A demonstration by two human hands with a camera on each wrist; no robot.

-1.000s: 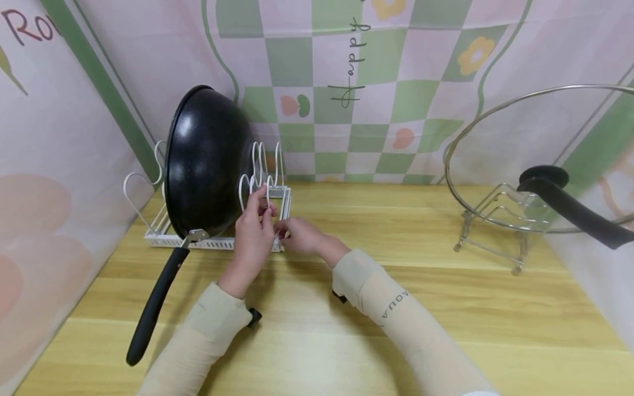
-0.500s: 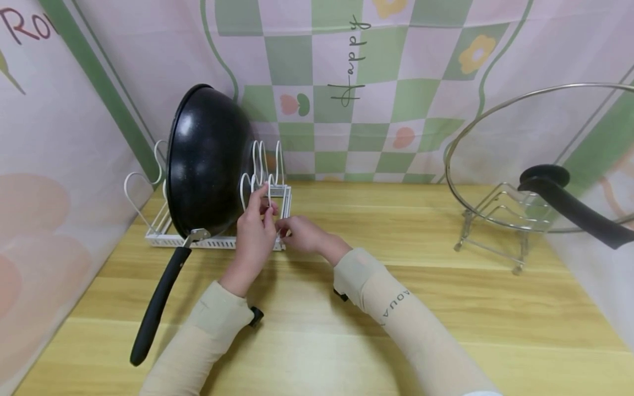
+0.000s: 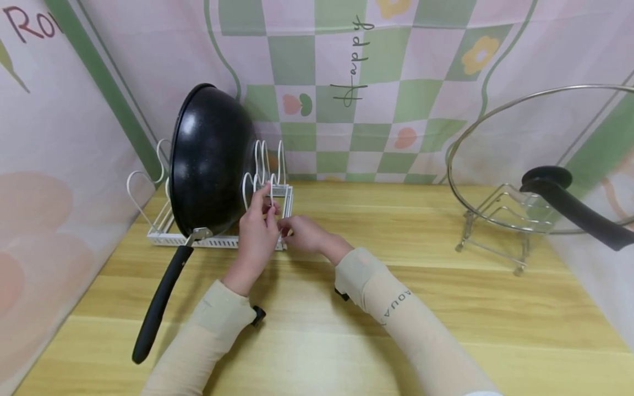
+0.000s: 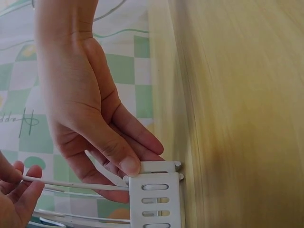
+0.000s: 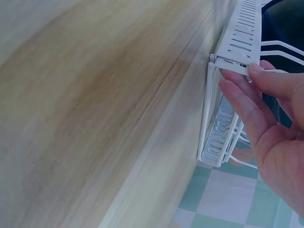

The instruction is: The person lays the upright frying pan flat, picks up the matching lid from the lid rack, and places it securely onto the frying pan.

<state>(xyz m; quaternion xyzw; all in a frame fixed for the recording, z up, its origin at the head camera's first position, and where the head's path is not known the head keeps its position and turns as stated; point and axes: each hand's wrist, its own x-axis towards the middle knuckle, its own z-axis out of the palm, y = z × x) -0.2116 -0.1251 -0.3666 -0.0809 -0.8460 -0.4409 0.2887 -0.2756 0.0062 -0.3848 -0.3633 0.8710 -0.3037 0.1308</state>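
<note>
A white pot rack [image 3: 223, 242] with upright wire loops sits at the left of the wooden table. In it a black wok [image 3: 208, 159] stands on its side, its black handle [image 3: 160, 308] slanting toward me. My left hand [image 3: 257, 231] pinches the front wire loop [image 3: 272, 192] nearest the rack's right end. Lower down, my right hand [image 3: 304, 234] grips the rack's front right corner. In the right wrist view the right thumb lies on the slotted end [image 5: 235, 64], with fingers below it. Beside that end, the left wrist view shows the left fingertips [image 4: 31, 190] on a wire.
At the right, a large glass lid [image 3: 449, 157] with a black handle [image 3: 579, 206] leans upright in a metal wire stand [image 3: 522, 242]. A patterned cloth [image 3: 332, 137] covers the wall behind the table. Bare wood [image 3: 396, 220] lies between rack and stand.
Both hands keep their places on the rack. The whole scene shifts slightly right in the head view, and the wok and its handle shift with it.
</note>
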